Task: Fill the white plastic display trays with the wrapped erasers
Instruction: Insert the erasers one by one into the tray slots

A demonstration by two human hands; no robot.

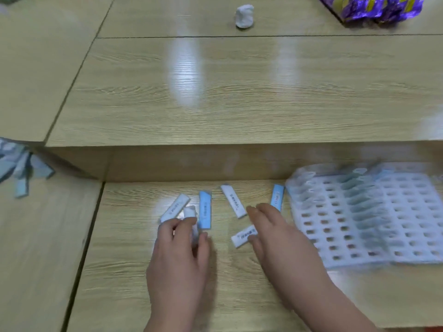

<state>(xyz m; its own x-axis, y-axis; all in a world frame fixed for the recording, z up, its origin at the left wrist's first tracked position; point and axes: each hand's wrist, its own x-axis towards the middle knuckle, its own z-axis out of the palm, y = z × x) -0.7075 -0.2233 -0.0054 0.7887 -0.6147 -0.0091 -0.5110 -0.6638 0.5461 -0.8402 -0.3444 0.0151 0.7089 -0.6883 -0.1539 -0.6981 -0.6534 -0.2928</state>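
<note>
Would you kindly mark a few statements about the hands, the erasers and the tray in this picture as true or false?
1. The white tray lies to the right of the right hand. True.
2. The left hand is empty. False: it holds a wrapped eraser.
3. Every slot of the tray is filled. False: most slots are empty.
4. A white lump sits on the raised desktop. True.

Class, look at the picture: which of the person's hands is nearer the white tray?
Right. The right hand lies just beside the tray's left edge; the left hand is farther left, holding a white eraser.
</note>
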